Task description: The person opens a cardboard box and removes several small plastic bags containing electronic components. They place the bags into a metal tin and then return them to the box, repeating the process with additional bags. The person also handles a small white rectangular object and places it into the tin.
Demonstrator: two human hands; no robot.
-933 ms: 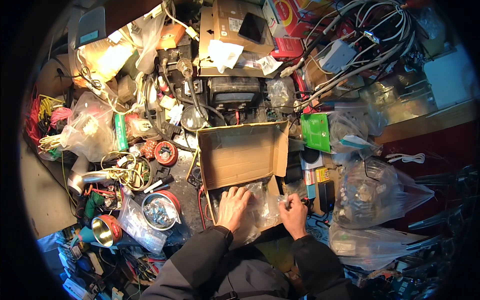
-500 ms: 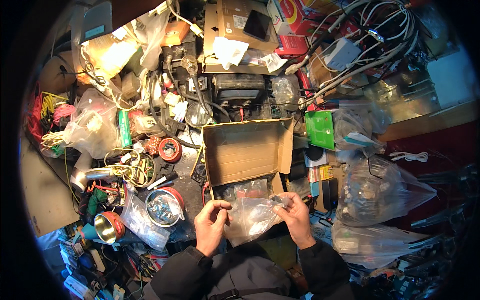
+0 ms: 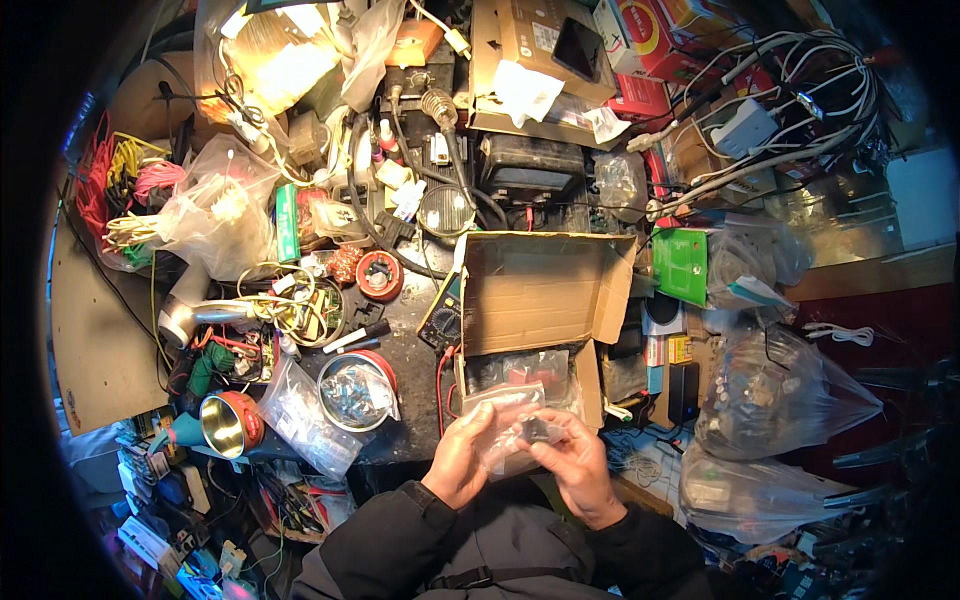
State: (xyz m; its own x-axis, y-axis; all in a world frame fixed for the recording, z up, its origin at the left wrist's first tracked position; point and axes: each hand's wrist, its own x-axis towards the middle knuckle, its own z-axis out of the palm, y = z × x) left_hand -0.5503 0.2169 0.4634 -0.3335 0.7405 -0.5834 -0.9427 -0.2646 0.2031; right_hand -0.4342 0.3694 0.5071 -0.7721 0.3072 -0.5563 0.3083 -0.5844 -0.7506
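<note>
A round, red-sided tin (image 3: 390, 373) of small bluish parts sits by the near edge of the dark desk (image 3: 412, 312). The left hand (image 3: 460, 462) grips a clear plastic bag (image 3: 506, 402), held between both hands before an open brown cardboard box (image 3: 545, 298). The right hand (image 3: 580, 465) pinches a small dark-grey piece (image 3: 535, 431) against it. Toward the desk's far right corner, a red-and-white carton (image 3: 652, 38) bears printed lettering.

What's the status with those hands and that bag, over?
Left hand holding clear bag. Right hand pinching small dark piece at the bag. Open cardboard box just beyond.
</note>
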